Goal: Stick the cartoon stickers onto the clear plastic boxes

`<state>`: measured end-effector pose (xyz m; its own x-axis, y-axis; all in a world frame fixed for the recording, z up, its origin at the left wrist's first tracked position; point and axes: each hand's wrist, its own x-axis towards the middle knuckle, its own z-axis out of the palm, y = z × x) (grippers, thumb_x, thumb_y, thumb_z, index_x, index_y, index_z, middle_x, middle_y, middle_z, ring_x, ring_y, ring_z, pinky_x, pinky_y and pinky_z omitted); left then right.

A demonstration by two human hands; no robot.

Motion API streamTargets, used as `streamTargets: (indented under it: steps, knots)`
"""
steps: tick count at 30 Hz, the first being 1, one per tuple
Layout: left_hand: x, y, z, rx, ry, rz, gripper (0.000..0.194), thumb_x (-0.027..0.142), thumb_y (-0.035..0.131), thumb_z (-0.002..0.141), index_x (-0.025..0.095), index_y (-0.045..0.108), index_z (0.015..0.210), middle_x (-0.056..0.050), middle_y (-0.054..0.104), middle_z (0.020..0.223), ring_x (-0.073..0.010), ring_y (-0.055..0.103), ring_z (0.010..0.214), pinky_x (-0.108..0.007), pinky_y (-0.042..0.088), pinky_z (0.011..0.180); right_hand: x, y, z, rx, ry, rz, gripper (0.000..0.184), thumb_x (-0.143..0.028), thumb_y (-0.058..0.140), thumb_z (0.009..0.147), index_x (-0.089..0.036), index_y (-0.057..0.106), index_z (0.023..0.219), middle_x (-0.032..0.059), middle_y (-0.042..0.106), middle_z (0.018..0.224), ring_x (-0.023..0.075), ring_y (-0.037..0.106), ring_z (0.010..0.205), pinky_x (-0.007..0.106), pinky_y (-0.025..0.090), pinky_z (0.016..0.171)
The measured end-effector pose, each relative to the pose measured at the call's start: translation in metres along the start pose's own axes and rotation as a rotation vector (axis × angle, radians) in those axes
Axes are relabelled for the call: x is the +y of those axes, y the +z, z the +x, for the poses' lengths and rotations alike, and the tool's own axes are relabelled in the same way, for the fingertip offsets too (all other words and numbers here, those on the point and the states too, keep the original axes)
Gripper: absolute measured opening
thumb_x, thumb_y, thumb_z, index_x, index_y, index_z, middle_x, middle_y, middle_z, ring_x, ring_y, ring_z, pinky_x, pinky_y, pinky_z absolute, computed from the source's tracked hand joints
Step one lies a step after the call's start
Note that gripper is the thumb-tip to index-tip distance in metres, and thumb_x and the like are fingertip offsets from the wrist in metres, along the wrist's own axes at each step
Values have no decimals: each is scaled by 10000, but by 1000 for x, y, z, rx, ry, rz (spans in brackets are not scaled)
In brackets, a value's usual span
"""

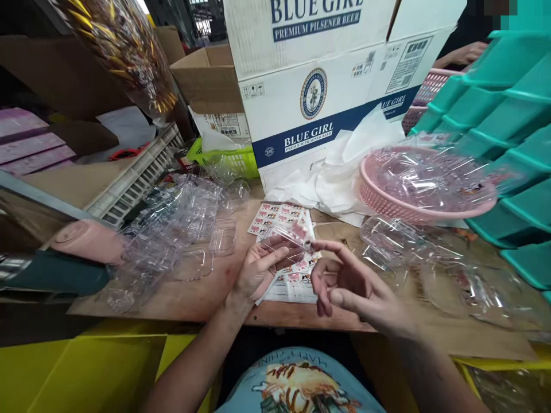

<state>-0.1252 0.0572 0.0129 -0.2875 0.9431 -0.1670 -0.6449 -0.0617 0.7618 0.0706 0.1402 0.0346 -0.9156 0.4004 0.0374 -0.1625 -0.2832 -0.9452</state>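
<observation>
My left hand (269, 264) is closed on a clear plastic case (284, 238), its thumb over the near side and the fingers beneath. My right hand (350, 284) is apart-fingered, the index stretched left to the case's right end and the other fingers loosely curled. A small dark spot, perhaps a sticker, shows at that index fingertip; it is too small to be sure. Under both hands lie sticker sheets (297, 295) printed with little pink, red and black figures.
Clear plastic cases (189, 212) are heaped at left; more cases (396, 238) lie at right. Behind stand a pink basket (387, 209) of clear pieces, white paper (318, 189), a large beer carton (275, 115) and teal bins (529, 172). A co-worker's hand (469, 53) shows at back right.
</observation>
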Motion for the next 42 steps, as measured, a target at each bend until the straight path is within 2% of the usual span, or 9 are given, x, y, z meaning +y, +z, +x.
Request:
streamTargets:
  steps: [3, 10, 17, 20, 26, 31, 38, 42]
  knots:
    - [-5, 1, -6, 2, -3, 29, 247, 167, 798, 742, 153, 740, 982, -67, 784, 980, -211, 734, 958, -320, 557, 883, 9, 11, -7, -90, 102, 137, 620, -288, 683, 906, -297, 324, 1412, 9, 581, 915, 86, 602, 598, 262, 538, 576]
    - [-7, 2, -15, -77, 40, 143, 255, 202, 779, 770, 154, 766, 1020, -92, 764, 1086, -216, 707, 1016, -330, 525, 950, 18, 14, -4, -73, 211, 196, 588, -288, 670, 916, -314, 317, 1385, -21, 554, 906, 40, 579, 475, 222, 542, 477]
    - [-10, -2, -19, -46, 50, 126, 295, 150, 815, 725, 193, 773, 1013, -55, 779, 1035, -168, 715, 957, -284, 542, 911, 18, 16, -2, -77, 251, 216, 621, -289, 665, 920, -314, 282, 1409, -50, 561, 823, 22, 519, 422, 251, 576, 474]
    - [-12, -5, -19, -43, 69, 123, 243, 148, 815, 727, 198, 784, 962, -44, 783, 1015, -158, 716, 947, -273, 543, 909, 19, 16, 1, -82, 265, 228, 608, -292, 668, 919, -313, 290, 1395, -63, 556, 799, 18, 513, 413, 239, 572, 464]
    - [-14, -10, -20, -51, 95, 154, 231, 150, 799, 749, 200, 783, 974, -53, 770, 1083, -196, 699, 1042, -326, 533, 967, 20, 17, 5, -86, 276, 239, 591, -296, 663, 925, -304, 291, 1384, -77, 556, 756, 12, 497, 390, 206, 551, 441]
    - [-15, -11, -20, -43, 107, 160, 188, 150, 791, 758, 202, 787, 939, -46, 778, 1059, -199, 703, 1041, -325, 537, 965, 24, 14, 6, -72, 282, 225, 564, -289, 652, 933, -302, 314, 1385, -73, 563, 745, 26, 509, 382, 209, 541, 427]
    - [-15, -14, -21, -42, 83, 218, 228, 141, 766, 781, 191, 776, 1004, -74, 751, 1155, -236, 668, 1144, -360, 501, 1029, 25, 14, 8, -52, 298, 214, 589, -315, 679, 910, -293, 321, 1377, -81, 564, 718, 22, 479, 350, 205, 524, 398]
    - [-14, -13, -21, -30, 83, 222, 199, 154, 776, 771, 188, 779, 967, -71, 761, 1125, -242, 678, 1123, -378, 494, 1035, 26, 15, 8, -36, 302, 206, 613, -340, 692, 897, -287, 314, 1377, -92, 558, 693, 20, 459, 341, 208, 527, 394]
